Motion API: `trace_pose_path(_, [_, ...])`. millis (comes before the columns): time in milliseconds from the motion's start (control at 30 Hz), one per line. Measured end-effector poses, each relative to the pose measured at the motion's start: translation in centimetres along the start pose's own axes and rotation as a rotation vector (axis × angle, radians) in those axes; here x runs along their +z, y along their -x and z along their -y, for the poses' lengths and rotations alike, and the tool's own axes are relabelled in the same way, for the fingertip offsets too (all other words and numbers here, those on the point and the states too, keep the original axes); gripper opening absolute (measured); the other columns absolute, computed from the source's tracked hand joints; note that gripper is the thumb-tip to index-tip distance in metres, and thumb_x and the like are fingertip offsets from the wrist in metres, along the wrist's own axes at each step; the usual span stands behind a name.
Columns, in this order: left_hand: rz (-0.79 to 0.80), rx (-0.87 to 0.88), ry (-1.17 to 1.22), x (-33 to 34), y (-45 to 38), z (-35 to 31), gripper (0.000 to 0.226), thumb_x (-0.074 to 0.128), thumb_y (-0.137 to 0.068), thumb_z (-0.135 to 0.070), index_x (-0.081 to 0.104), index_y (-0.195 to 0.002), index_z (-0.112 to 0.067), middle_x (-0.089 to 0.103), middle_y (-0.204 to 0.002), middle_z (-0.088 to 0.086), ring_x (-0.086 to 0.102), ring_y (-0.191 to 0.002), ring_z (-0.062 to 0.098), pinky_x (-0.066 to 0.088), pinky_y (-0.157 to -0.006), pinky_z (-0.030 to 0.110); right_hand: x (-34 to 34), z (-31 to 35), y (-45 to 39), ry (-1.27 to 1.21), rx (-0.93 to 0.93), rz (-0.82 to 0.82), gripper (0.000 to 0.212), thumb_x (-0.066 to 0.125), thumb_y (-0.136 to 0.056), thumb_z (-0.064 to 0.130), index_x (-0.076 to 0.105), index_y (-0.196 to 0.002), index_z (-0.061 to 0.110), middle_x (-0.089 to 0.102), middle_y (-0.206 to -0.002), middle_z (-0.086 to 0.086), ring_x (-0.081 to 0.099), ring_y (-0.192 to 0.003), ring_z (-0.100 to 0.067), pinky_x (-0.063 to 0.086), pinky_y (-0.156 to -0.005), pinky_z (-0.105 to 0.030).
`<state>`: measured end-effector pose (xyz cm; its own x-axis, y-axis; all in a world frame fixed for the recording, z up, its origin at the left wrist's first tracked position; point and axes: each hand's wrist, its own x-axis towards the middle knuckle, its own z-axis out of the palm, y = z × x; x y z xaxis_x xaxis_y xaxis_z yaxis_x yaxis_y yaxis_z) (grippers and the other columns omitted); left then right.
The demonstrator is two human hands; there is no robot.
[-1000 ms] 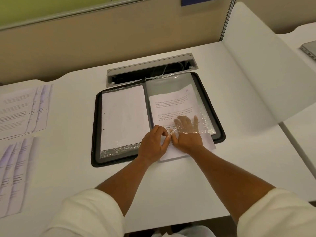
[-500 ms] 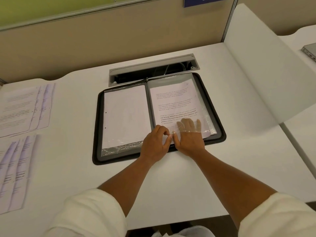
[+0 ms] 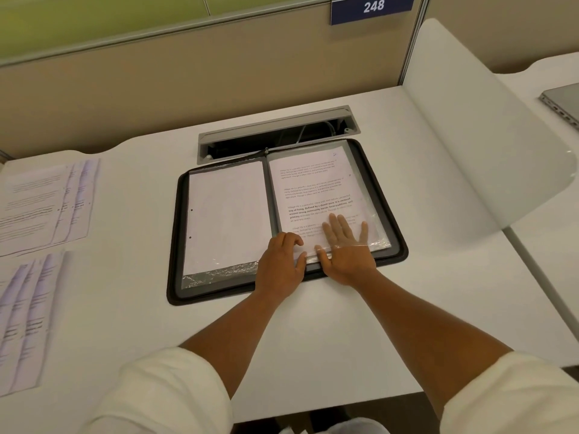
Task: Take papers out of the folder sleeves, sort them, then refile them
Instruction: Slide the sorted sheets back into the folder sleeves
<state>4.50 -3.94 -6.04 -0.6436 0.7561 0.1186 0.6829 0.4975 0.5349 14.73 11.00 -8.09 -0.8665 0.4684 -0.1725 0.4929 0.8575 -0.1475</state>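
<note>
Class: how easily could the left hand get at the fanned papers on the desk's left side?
Probably easily: the left hand holds nothing solid, and bare desk lies between it and the fanned papers.
</note>
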Motion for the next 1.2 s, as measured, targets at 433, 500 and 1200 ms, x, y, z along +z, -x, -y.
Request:
trace_pose_path(433, [0.027,-0.1,-0.116,-0.2,-0.5,-1.4,0.013,0.06,-0.095,-0.03,0.058,-0.104,-0.02,0.054,-0.113,-0.007,0.049,-0.106,0.013,0.041,-0.068,0.024,-2.7,0.6,0.1,-0.197,-0.112,-0.258,0.038,0.046,-0.095,0.024,0.062,-0.124,0.007,0.06,-0.133,-0.013,0.06,-0.119,-0.033,0.054,-0.089,-0.043])
trace_pose_path(500, [0.029,-0.163,-0.141,-0.2,-0.8,-2.1,0.013,0.056,-0.097,-0.033,0.057,-0.101,-0.021,0.053,-0.112,-0.007,0.05,-0.105,0.013,0.04,-0.068,0.025,-3.3,0.8,1.0,-0.242,-0.208,-0.521,0.021,0.05,-0.084,0.021,0.067,-0.087,0.009,0.066,-0.081,-0.004,0.064,-0.065,-0.024,0.046,-0.05,-0.028])
trace_pose_path(1200, [0.205,-0.312,-0.009,-1.4,-1.7,-3.0,0.007,0.064,-0.086,-0.021,0.059,-0.084,-0.025,0.053,-0.118,-0.01,0.048,-0.097,0.008,0.047,-0.073,0.027,-7.1,-3.0,-0.7,-0.997,0.702,-0.139,0.037,0.053,-0.091,0.036,0.058,-0.113,0.007,0.065,-0.107,-0.007,0.063,-0.088,-0.022,0.058,-0.081,-0.042])
